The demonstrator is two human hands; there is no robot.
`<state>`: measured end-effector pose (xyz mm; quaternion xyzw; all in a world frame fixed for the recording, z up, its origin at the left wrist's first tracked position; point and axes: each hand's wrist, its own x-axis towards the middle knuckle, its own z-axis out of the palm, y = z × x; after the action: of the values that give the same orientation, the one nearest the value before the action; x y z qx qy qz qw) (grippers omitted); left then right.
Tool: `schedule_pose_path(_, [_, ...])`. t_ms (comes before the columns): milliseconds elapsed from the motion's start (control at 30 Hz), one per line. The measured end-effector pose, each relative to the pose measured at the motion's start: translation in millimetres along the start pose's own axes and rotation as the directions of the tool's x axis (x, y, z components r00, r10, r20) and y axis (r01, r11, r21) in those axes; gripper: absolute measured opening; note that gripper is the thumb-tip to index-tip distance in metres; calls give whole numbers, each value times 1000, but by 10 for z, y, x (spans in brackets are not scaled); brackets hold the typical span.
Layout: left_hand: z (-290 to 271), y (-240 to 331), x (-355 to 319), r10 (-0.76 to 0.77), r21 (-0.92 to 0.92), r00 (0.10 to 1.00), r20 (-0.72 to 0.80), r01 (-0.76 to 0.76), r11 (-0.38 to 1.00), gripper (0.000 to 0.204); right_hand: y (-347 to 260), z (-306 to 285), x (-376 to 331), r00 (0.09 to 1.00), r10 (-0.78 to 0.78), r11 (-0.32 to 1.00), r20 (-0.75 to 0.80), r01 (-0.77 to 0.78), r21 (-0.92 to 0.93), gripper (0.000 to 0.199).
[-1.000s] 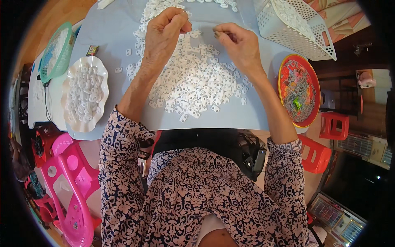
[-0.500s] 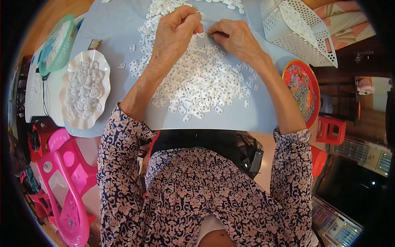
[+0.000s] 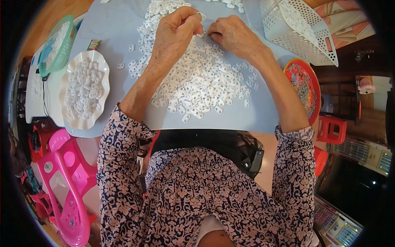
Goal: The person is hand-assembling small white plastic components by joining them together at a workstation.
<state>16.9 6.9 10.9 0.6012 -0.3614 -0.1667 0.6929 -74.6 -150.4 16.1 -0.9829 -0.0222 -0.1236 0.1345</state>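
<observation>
"White piece (image 3: 201, 16), where do you see it?"

"From my distant seat, I see it over the worktop (image 3: 230, 121), pinched by the left hand (image 3: 175, 35). Right hand (image 3: 236, 37) is curled just to its right; whether this one grips something, and the piece's long axis, I cannot tell."

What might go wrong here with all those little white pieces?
The small white piece pinched in the left hand could slip and get lost among the similar ones in the loose pile. Some of that pile lies towards the near edge of the table, so pieces might get brushed off. The wavy white dish, heaped with pieces, also sits close to the edge; a bump might spill it.
</observation>
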Motion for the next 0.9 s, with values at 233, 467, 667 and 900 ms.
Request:
schedule_pose_path(233, [10, -14, 4, -5, -8, 1000, 14, 5, 1000, 19, -14, 43, 30, 998, -25, 998, -59, 22, -56, 7])
schedule_pose_path(467, [14, 17, -16, -21, 32, 1000, 21, 20, 999, 19, -155, -23, -237, 940, 331, 835, -85, -250, 490, 8])
schedule_pose_path(667, [37, -2, -41, -37, 38, 998, 51, 35, 999, 20, -220, 71, -431, 885, 442, 499, -145, -109, 860, 6])
schedule_pose_path(900, [-9, 0, 6, -26, -20, 1000, 6, 26, 999, 19, -138, 14, -422, 860, 492, 582, -139, -206, 786, 12])
